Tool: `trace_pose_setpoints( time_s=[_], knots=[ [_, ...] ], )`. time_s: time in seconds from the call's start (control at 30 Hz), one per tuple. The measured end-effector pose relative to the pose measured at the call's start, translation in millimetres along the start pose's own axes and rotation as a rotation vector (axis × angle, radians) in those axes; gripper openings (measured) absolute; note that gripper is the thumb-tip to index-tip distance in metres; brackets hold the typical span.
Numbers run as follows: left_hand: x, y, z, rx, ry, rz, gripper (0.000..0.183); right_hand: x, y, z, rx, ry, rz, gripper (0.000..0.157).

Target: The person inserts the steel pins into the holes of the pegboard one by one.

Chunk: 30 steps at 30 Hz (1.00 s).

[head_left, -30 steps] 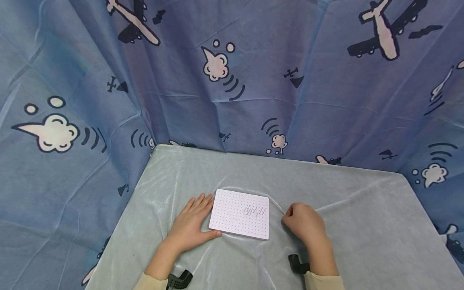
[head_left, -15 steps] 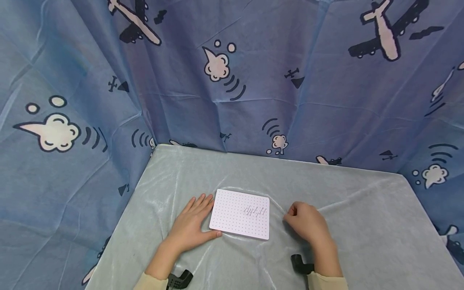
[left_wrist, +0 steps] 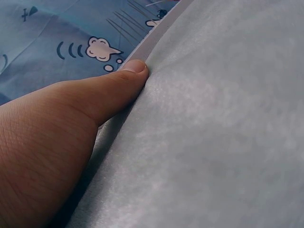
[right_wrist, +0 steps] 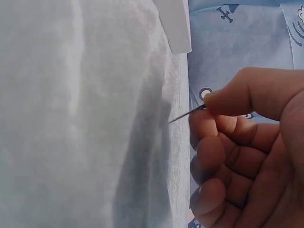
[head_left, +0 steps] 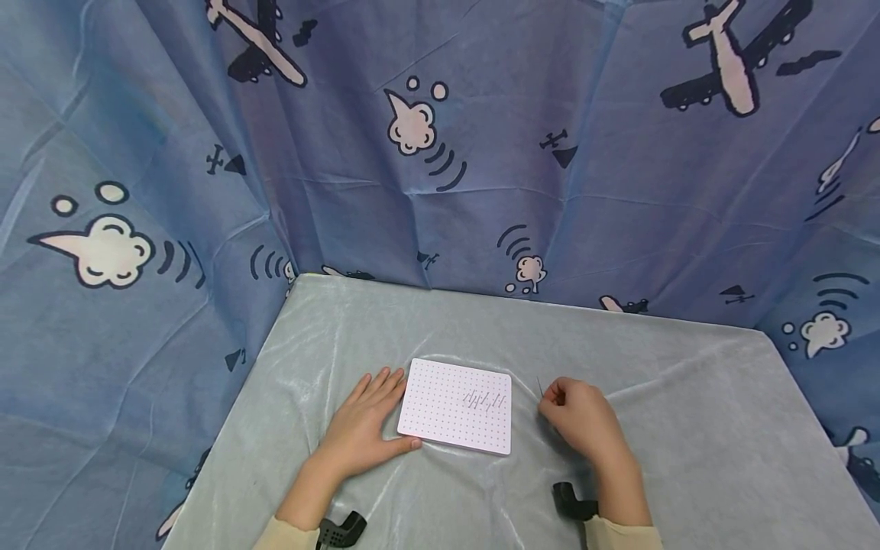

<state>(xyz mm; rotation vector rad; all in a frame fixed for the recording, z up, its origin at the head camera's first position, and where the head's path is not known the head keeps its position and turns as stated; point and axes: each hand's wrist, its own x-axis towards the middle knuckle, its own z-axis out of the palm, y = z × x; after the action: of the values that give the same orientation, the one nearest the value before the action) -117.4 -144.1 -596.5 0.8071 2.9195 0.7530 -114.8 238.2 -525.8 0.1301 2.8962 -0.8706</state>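
Observation:
A white board [head_left: 429,409] dotted with rows of small holes lies flat on the cloth, with several thin needle-like pins [head_left: 483,400] in its right part. My left hand [head_left: 362,431] lies spread at the board's left side; its thumb touches the near edge, also seen by the thumb [left_wrist: 118,83] in the left wrist view. To the right of the board, my right hand [head_left: 583,418] pinches a thin dark needle [right_wrist: 186,114] between thumb and forefinger. The other fingers are curled. Part of the needle is hidden by the fingertips.
A pale grey-green cloth [head_left: 687,428] with creases covers the table. Blue curtains [head_left: 481,160] printed with planes and clouds stand behind and at both sides. Black wrist cameras [head_left: 342,530] sit on both wrists near the sleeves.
My right hand has shifted slightly to the right, and the needle now shows above its fingertips. The left hand and the board have stayed in place.

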Motion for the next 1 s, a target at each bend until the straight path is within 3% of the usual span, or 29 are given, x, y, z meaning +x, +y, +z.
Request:
trace_pose_setpoints(
  time_s=[0.37, 0.5, 0.73, 1.0],
  knots=[
    [-0.1, -0.8, 1.1, 0.012, 0.005, -0.002, 0.11, 1.2, 2.7, 0.0, -0.014, 0.011, -0.016, 0.007],
    [-0.1, -1.8, 3.0, 0.011, 0.02, 0.006, 0.11, 0.4, 0.9, 0.3, 0.033, 0.037, -0.012, 0.004],
    [-0.2, -2.0, 3.1, 0.014, 0.007, -0.005, 0.11, -0.5, -3.8, 1.2, 0.126, 0.124, -0.098, 0.015],
    [0.2, -1.9, 2.3, 0.019, -0.019, -0.016, 0.111, 1.3, -10.0, 5.7, 0.18, 0.134, -0.144, 0.014]
  ],
)
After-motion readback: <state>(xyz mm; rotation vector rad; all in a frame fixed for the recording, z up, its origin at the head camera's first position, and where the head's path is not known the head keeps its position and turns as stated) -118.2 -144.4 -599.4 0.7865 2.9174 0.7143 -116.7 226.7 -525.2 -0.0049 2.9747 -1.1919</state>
